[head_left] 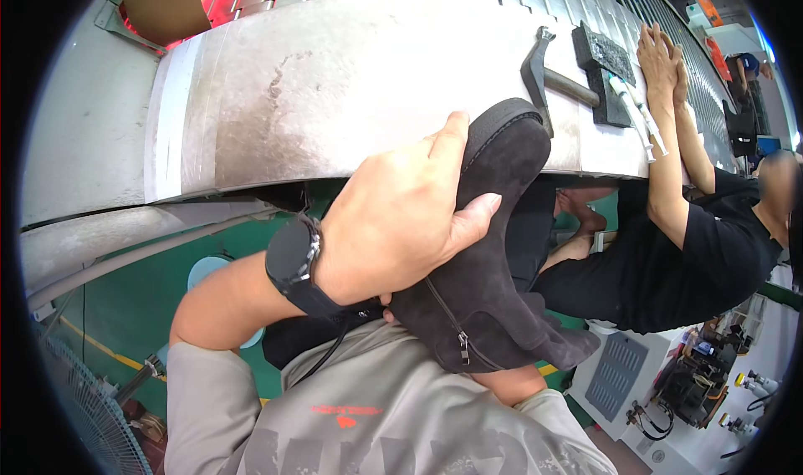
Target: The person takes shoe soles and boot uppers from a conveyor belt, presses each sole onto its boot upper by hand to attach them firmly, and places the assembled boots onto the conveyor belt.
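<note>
A dark grey suede ankle boot (498, 262) is held in front of my chest, toe up toward the table and shaft toward me. Its black sole (487, 140) faces left, and a zipper (462, 345) runs along the shaft. My left hand (397, 211), with a black watch (293, 253) on its wrist, is closed round the boot from the sole side, thumb on the upper. Most of my right hand is hidden behind the boot; its fingertips (387, 308) show at the shaft's left edge, and its forearm (512, 383) comes from below.
Beyond the boot lies a pale worktable (351, 90) with a hammer (573, 86), dark blocks (606, 50) and white syringe-like tubes (636, 115). A co-worker (661, 249) in black sits at right, hands together on the table edge. A fan (79, 408) stands lower left, a machine (623, 375) lower right.
</note>
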Motion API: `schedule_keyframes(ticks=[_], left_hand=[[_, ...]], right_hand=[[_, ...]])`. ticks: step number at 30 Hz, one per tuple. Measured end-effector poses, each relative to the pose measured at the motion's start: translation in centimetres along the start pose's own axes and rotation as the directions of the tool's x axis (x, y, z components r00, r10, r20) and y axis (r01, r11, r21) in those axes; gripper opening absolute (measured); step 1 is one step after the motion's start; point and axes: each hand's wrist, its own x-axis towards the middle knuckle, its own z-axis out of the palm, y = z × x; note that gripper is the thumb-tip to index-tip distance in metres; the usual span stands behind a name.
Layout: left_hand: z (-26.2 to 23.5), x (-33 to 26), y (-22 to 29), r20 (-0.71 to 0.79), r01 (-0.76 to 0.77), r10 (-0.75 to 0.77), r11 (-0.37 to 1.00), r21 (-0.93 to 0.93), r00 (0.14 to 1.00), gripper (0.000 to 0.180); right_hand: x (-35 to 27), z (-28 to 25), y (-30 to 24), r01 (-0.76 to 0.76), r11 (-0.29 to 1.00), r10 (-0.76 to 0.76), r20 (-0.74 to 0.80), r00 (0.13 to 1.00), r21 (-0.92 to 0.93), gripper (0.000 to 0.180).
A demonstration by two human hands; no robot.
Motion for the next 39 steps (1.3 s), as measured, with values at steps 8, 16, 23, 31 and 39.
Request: schedule_keyframes(ticks=[8,16,23,31,39], left_hand=[[1.4,6.3,-3.6,0.104,0.080,0.046,0.361,-0.929,0.994,0.075],[3.1,5.5,-3.8,0.221,0.241,-0.115,0.198,-0.950,0.968,0.068],[3.5,4.2,-2.6,-0.052,0.055,-0.266,0.379,-0.924,0.962,0.056],[-3.6,7.1,1.3,-0.358,-0.267,-0.026,0.616,-0.742,0.933,0.078],[-11.3,11.5,1.9,0.051,-0.202,0.215,0.959,-0.197,0.975,0.093]], right_hand=[[0.1,-2.6,4.1,-0.368,0.777,-0.075,0.656,0.751,0.510,0.071],[-1.0,-2.9,5.1,-0.321,0.759,-0.055,0.548,0.835,0.566,0.074],[1.2,-4.2,5.9,-0.422,0.729,-0.127,0.712,0.691,0.539,0.060],[-0.1,1.7,-2.4,0.240,0.700,-0.598,0.367,0.712,0.673,0.063],[15.3,4.2,-12.3,0.788,0.327,-0.944,-0.218,0.247,-0.521,0.064]])
